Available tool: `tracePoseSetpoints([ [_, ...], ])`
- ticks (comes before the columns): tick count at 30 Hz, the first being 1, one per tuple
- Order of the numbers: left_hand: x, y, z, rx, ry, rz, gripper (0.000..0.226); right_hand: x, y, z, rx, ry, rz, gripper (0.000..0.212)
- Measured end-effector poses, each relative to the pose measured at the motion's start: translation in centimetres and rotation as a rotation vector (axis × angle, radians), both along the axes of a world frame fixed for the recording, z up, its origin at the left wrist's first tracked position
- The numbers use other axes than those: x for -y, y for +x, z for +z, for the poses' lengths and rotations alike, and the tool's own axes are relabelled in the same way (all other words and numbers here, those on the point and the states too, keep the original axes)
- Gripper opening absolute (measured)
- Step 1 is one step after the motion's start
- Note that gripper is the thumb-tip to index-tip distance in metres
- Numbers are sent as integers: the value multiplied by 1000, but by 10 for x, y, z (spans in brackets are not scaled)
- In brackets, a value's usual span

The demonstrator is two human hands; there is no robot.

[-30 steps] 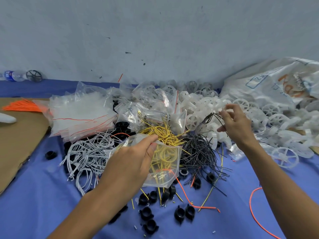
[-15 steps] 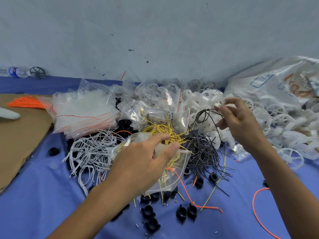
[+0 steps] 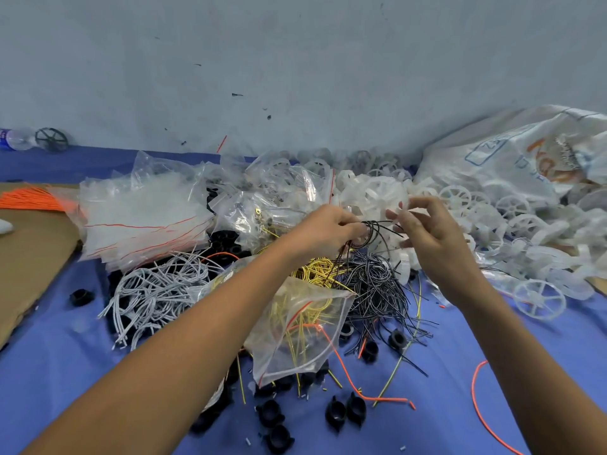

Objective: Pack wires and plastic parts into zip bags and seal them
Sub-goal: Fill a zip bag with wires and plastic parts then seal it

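Black wire loop [image 3: 370,232] aloft; yellow wires [image 3: 303,338] in bag [image 3: 289,361]

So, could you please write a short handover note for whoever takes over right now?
Left hand pinches a loop of black wires; right hand is at its free ends, grip unclear.
Done: yellow wires are in a zip bag, lying unheld below the hands; seal unclear.
To do: bag the loop and plastic parts, seal.
Black wire pile, empty bags and white wheels lie close by.
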State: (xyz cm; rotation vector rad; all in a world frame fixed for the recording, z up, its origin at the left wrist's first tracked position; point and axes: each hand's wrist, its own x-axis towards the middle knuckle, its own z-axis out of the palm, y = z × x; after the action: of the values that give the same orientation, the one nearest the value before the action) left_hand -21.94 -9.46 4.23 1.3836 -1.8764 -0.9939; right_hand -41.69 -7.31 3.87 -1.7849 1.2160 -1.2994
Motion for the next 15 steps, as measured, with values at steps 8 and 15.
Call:
tracePoseSetpoints([
  [8, 10, 5, -9, 81, -99, 199, 32, 8, -21, -16, -110, -54, -309, 11],
  [15, -30, 28, 20, 233, -213, 237, 44, -17, -41, -8, 51, -11, -280, 12],
])
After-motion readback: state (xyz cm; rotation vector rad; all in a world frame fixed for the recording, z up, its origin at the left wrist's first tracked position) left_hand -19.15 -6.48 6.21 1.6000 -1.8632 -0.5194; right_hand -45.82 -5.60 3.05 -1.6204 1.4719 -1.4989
